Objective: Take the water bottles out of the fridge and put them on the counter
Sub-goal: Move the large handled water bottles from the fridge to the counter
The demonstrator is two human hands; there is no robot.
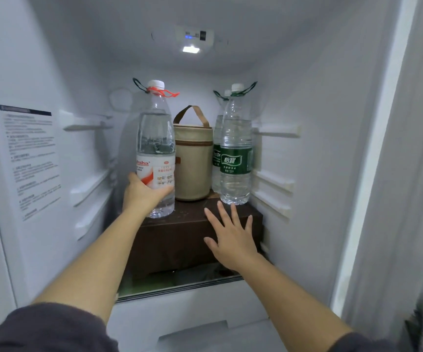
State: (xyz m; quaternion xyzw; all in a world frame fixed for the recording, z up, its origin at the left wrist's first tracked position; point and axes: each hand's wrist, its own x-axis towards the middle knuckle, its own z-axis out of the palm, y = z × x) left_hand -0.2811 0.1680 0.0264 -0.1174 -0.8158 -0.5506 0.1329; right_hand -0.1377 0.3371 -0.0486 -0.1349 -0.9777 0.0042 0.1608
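Inside the open fridge, a tall clear water bottle with a red-and-white label (156, 138) stands on a dark brown box (179, 235). My left hand (141, 193) is wrapped around its lower part. To the right stands a green-labelled water bottle (235, 151), upright on the box's right end, with a second green-labelled bottle (217, 148) half hidden behind it. My right hand (232, 236) hovers with fingers spread just below and in front of the front green bottle, not touching it.
A beige cylindrical bag with a brown handle (193, 158) stands between the bottles. White fridge walls with shelf rails close in on both sides; a printed sticker (31, 158) is on the left wall. A white drawer (192, 308) sits below the shelf.
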